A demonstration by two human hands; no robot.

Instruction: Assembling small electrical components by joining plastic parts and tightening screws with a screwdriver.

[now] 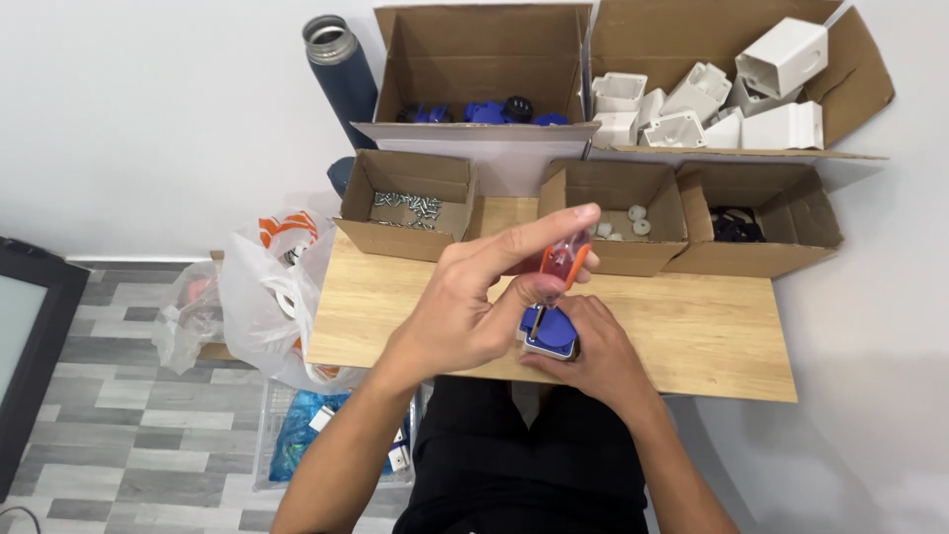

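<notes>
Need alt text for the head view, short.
Left hand holds an orange-handled screwdriver onto a blue part steadied by the right hand on a wooden table. Cardboard boxes of screws and parts sit behind.

A small light wooden table point(692, 336) stands against a white wall, above a floor of grey tiles point(109, 435). Along its far edge sit three open cardboard boxes in a row: the left box point(395, 235) holds silver screws point(407, 206), the middle box point(652, 252) holds a few small white round parts point(633, 222), and the right box point(766, 259) holds dark parts point(733, 225). The middle and right boxes touch side by side; the left one stands a little apart from them. A blue and white part point(550, 334) rests near the front edge of the table. A white plastic bag point(262, 297) hangs against the table's left edge.
</notes>
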